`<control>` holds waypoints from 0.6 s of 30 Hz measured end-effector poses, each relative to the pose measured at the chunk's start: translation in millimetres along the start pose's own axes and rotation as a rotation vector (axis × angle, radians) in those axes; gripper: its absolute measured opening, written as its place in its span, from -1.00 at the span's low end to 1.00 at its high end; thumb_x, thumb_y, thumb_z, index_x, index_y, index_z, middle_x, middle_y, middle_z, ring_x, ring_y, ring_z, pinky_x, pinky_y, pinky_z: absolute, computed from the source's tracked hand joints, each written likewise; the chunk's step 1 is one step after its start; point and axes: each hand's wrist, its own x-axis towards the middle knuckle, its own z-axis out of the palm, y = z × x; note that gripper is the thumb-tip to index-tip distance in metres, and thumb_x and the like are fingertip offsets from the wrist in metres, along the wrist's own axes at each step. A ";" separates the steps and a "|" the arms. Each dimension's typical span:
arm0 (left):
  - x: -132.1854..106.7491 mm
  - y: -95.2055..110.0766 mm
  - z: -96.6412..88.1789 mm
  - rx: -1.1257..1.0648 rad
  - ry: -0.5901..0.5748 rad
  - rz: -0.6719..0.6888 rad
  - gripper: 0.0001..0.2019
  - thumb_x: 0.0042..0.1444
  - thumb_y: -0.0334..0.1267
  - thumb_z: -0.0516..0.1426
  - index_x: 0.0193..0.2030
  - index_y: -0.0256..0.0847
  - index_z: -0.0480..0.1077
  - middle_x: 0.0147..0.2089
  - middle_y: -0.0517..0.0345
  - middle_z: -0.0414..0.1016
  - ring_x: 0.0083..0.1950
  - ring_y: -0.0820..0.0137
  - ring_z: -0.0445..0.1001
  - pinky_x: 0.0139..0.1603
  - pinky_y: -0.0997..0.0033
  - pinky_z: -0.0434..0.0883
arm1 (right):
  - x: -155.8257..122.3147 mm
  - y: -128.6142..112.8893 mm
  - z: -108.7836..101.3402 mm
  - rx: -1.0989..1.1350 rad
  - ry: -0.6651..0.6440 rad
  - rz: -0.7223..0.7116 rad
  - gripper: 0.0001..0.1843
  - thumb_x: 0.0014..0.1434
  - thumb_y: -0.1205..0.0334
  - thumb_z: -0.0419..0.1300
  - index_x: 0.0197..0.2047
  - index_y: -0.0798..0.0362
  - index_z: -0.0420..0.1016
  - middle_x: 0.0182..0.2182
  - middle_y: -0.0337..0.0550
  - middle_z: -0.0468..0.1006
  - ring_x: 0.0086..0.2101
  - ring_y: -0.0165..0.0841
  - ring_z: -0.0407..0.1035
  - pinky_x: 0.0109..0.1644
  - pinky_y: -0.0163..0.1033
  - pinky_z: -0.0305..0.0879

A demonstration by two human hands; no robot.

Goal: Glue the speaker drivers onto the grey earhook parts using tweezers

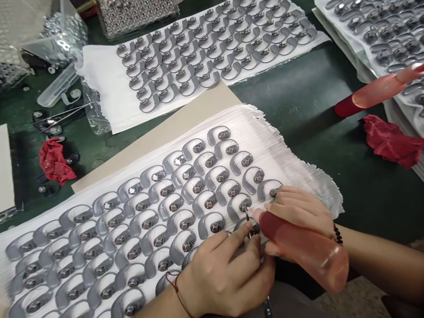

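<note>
My left hand (228,274) is closed on tweezers (247,217), whose tips point at the round metal centre of a grey hook-shaped piece (234,213). In my right hand (298,210) is a soft red squeeze bottle (304,251), tilted with its narrow nozzle close to the tweezer tips. Whether the nozzle touches the piece I cannot tell. Rows of like grey pieces (198,205), each with a round metal part and some with thin wires, lie on a white foam sheet (281,154). My hands cover some pieces at the near right.
Behind lies another white sheet (99,79) with rows of curved pieces. A second red bottle (374,92) and a red cloth (392,141) are at right. On the left are another red cloth (54,161), tweezers (68,115) and a bag of metal parts (62,37).
</note>
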 end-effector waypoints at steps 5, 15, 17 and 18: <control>-1.2 0.3 -0.2 -0.004 -0.005 0.004 -0.91 -0.03 -0.41 0.16 -0.35 -0.24 0.47 -0.39 0.19 0.48 -0.15 0.19 0.53 -0.52 0.43 0.31 | -0.3 -2.7 -0.7 -0.001 -0.047 0.026 -0.67 0.18 0.04 0.18 -0.19 0.19 0.37 -0.58 -0.17 0.34 -0.56 -0.40 0.18 -0.45 -0.21 0.14; 2.0 -2.2 -3.0 0.011 -0.029 0.003 -0.90 -0.01 -0.42 0.14 -0.34 -0.25 0.48 -0.39 0.17 0.53 -0.17 0.23 0.54 -0.57 0.46 0.32 | 5.3 -1.1 -4.4 -0.051 -0.089 -0.009 -0.73 0.23 0.11 0.12 -0.24 0.20 0.36 -0.60 -0.17 0.32 -0.57 -0.42 0.18 -0.48 -0.25 0.11; 3.0 -2.2 -2.8 0.019 -0.018 0.001 -0.91 -0.01 -0.42 0.14 -0.35 -0.24 0.48 -0.39 0.17 0.54 -0.18 0.23 0.54 -0.57 0.46 0.33 | 5.8 -1.2 -5.2 -0.061 -0.068 -0.025 -0.73 0.23 0.10 0.13 -0.26 0.19 0.35 -0.61 -0.19 0.31 -0.58 -0.43 0.16 -0.49 -0.26 0.10; 3.3 -2.1 -2.7 0.023 -0.018 0.001 -0.91 -0.01 -0.41 0.14 -0.35 -0.24 0.48 -0.39 0.18 0.54 -0.19 0.23 0.54 -0.57 0.46 0.34 | 5.9 -1.1 -5.4 -0.065 -0.053 -0.034 -0.73 0.23 0.10 0.13 -0.26 0.19 0.35 -0.61 -0.19 0.31 -0.58 -0.43 0.15 -0.49 -0.26 0.10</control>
